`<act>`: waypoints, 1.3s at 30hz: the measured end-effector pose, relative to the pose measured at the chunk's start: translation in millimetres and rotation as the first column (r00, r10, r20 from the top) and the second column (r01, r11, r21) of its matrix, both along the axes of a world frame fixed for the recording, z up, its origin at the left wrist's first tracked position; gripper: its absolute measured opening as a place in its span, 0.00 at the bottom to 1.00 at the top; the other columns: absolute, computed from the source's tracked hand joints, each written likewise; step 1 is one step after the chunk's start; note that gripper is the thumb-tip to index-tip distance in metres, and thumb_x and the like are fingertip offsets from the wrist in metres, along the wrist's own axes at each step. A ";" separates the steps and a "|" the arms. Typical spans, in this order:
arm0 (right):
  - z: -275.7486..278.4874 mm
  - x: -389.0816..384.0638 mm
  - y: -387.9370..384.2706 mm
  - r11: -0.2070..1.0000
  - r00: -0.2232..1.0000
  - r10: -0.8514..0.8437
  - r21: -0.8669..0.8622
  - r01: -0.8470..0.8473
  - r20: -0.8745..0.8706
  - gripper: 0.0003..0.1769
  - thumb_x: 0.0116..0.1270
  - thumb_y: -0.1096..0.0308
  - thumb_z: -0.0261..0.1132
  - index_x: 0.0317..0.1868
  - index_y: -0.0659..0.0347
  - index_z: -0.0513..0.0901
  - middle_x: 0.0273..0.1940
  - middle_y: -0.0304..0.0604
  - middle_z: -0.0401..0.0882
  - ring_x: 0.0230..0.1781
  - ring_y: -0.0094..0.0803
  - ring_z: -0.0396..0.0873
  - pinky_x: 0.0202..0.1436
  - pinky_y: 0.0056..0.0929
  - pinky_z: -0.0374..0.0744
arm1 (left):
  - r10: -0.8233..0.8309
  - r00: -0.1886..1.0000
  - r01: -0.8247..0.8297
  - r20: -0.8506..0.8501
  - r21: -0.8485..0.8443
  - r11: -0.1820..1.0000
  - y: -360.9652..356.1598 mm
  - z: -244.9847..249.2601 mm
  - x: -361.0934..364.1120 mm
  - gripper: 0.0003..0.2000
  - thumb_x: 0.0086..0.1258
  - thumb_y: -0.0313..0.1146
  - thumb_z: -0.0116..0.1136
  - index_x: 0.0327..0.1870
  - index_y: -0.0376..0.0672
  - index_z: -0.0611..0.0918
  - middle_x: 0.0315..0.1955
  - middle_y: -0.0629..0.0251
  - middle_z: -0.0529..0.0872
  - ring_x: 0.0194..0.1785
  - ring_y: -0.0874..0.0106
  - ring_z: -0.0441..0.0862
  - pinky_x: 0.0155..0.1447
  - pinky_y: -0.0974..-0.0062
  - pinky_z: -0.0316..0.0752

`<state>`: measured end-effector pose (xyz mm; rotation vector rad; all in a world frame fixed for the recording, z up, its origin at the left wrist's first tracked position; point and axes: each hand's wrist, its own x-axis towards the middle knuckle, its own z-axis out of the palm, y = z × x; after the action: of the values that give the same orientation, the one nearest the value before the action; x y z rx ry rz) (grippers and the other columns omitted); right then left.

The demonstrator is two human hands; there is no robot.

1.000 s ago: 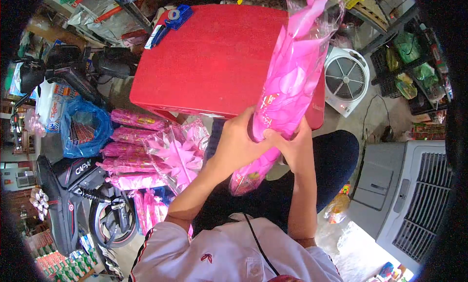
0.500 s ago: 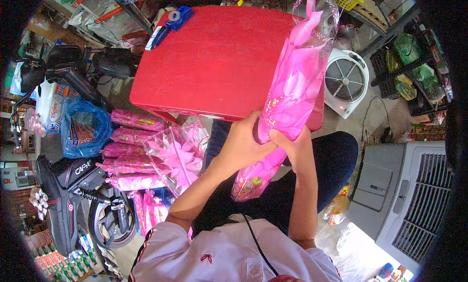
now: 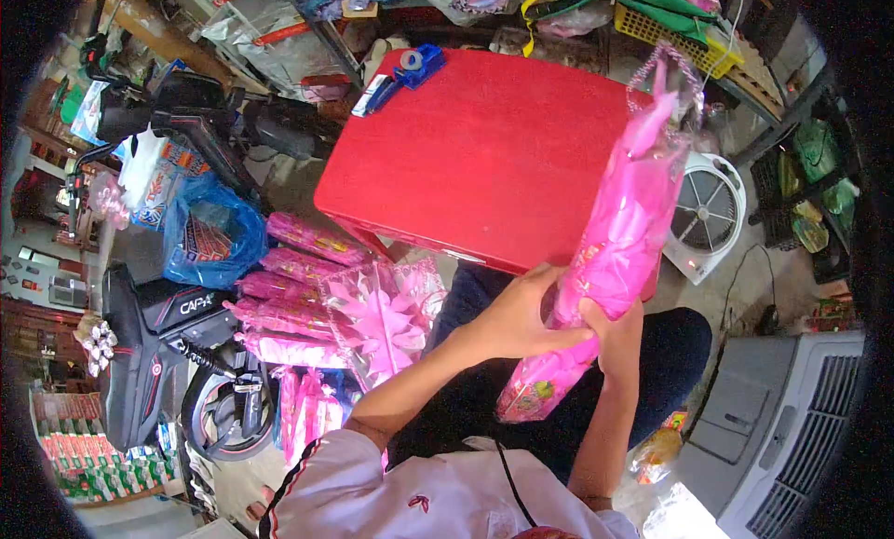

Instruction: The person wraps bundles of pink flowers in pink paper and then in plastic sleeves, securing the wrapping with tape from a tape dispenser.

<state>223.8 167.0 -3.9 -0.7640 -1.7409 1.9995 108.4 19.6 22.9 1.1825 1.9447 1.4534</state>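
Both hands grip the long pink cellophane-wrapped bundle (image 3: 619,231) near its lower end, the left hand (image 3: 517,315) closed round it from nine o'clock and the right hand (image 3: 615,339) clasping it from five o'clock, while it slants towards one o'clock over the four o'clock corner of the red square plastic table (image 3: 475,157).

Red tabletop (image 3: 484,148) is sitting at centre. White fan (image 3: 708,213) is lying on concrete floor (image 3: 745,301) at 3 o'clock; grey air cooler (image 3: 792,427) is standing at 4 o'clock. Black scooter (image 3: 158,343) is standing at 8 o'clock. Cluttered shelves (image 3: 279,17) are running along 12 o'clock.
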 end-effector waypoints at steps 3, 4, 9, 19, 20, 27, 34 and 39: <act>-7.6 9.3 5.4 0.996 0.995 -0.081 0.051 0.078 0.057 0.36 0.52 0.70 0.79 0.62 0.68 0.76 0.54 0.44 0.83 0.52 0.34 0.82 0.58 0.35 0.80 | -0.038 0.993 0.048 0.114 -0.085 0.995 -5.4 13.8 -15.1 0.39 0.63 0.46 0.72 0.70 0.30 0.70 0.45 0.50 0.86 0.52 0.59 0.85 0.60 0.64 0.76; -9.3 11.3 6.8 0.996 0.997 -0.077 -0.031 0.078 0.015 0.37 0.52 0.70 0.79 0.63 0.67 0.75 0.54 0.44 0.82 0.53 0.34 0.82 0.59 0.36 0.80 | -0.011 0.996 0.019 0.091 -0.091 0.996 -7.9 17.3 -19.6 0.41 0.68 0.50 0.69 0.73 0.30 0.67 0.43 0.49 0.87 0.48 0.59 0.86 0.57 0.65 0.78; -20.6 16.6 17.3 0.944 0.986 -0.113 -0.323 0.069 -0.119 0.42 0.51 0.67 0.80 0.66 0.65 0.72 0.55 0.42 0.81 0.53 0.36 0.82 0.61 0.36 0.79 | 0.229 0.966 -0.244 -0.122 -0.126 0.962 5.3 55.0 -132.7 0.33 0.75 0.48 0.62 0.71 0.31 0.71 0.51 0.48 0.87 0.53 0.62 0.86 0.59 0.64 0.79; -42.7 15.2 21.8 0.913 0.971 -0.157 -0.402 0.073 -0.179 0.48 0.48 0.65 0.83 0.69 0.65 0.69 0.57 0.40 0.79 0.57 0.35 0.80 0.64 0.38 0.78 | 0.251 0.312 -0.583 -0.916 0.024 0.812 -29.8 -46.0 -487.0 0.19 0.65 0.26 0.58 0.59 0.39 0.82 0.42 0.40 0.87 0.51 0.42 0.84 0.55 0.47 0.78; -38.5 13.5 22.4 0.926 0.969 -0.139 -0.374 0.054 -0.203 0.47 0.48 0.66 0.82 0.69 0.65 0.69 0.57 0.41 0.79 0.57 0.35 0.80 0.64 0.38 0.78 | 0.246 0.395 -0.579 -0.885 -0.032 0.815 -25.1 -45.4 -493.5 0.19 0.66 0.26 0.57 0.59 0.40 0.82 0.42 0.39 0.86 0.51 0.42 0.84 0.56 0.47 0.78; -25.1 5.4 20.4 0.948 0.980 -0.072 -0.319 0.009 -0.185 0.39 0.51 0.71 0.79 0.65 0.66 0.74 0.55 0.42 0.81 0.54 0.32 0.81 0.63 0.36 0.78 | 0.268 0.455 -0.618 -0.849 -0.084 0.782 -2.8 -21.9 -454.8 0.09 0.68 0.30 0.62 0.46 0.40 0.86 0.36 0.45 0.88 0.42 0.46 0.87 0.48 0.53 0.80; -16.0 -1.4 17.6 0.932 0.975 -0.091 -0.362 0.012 -0.202 0.32 0.56 0.75 0.76 0.62 0.65 0.77 0.52 0.40 0.83 0.52 0.29 0.82 0.60 0.33 0.79 | 0.515 0.491 -0.568 -0.703 0.189 0.801 -10.5 7.8 -372.0 0.05 0.70 0.29 0.63 0.39 0.37 0.83 0.27 0.58 0.89 0.31 0.65 0.88 0.38 0.66 0.80; -16.1 -1.0 15.6 0.880 0.975 -0.141 -0.474 0.044 -0.172 0.26 0.62 0.78 0.74 0.60 0.64 0.79 0.52 0.38 0.84 0.50 0.26 0.83 0.57 0.32 0.80 | 0.360 0.854 -0.289 0.376 -0.233 0.929 -33.3 9.7 -189.9 0.09 0.71 0.33 0.56 0.47 0.39 0.80 0.25 0.72 0.79 0.21 0.81 0.73 0.20 0.81 0.67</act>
<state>222.8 182.6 -20.0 -0.7370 -1.0923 2.3671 -81.6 -13.6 32.6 0.4285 1.9701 1.5136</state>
